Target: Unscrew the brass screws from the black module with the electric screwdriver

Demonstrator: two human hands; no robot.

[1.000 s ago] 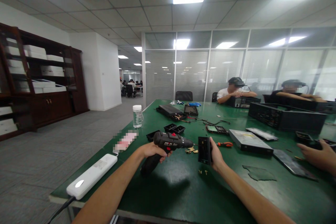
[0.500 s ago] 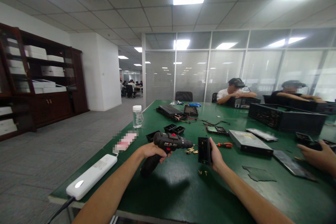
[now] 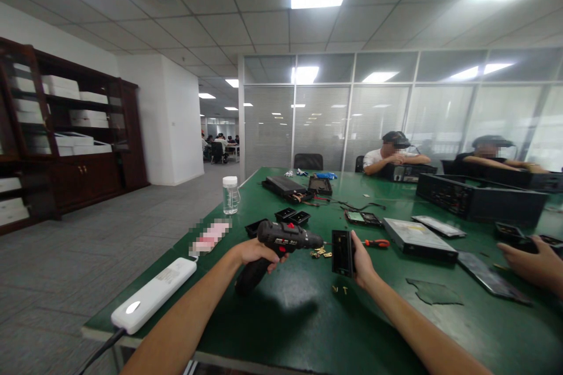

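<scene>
My left hand (image 3: 259, 255) is wrapped round the handle of a black cordless drill (image 3: 285, 237) with red buttons. Its chuck points right, and the thin bit reaches the left side of a black rectangular plastic box (image 3: 342, 253). My right hand (image 3: 361, 259) grips that box upright from its right side, above the table. Whether the bit sits in a screw I cannot tell. Below the box lie a few small brass screws (image 3: 340, 290). Small brass metal pieces (image 3: 321, 252) rest under the drill's chuck. An orange-handled screwdriver (image 3: 377, 243) lies behind my right hand.
On the green table (image 3: 272, 328) stand a white power strip (image 3: 153, 295), a clear bottle (image 3: 230, 196), black plastic boxes (image 3: 292, 216), a disc drive (image 3: 420, 238) and an open computer case (image 3: 479, 196). A co-worker's hand (image 3: 534, 261) is at the right edge; two people sit behind.
My hands, the drill and the box stay practically where they were. The co-worker's hand at the right edge has shifted very slightly.
</scene>
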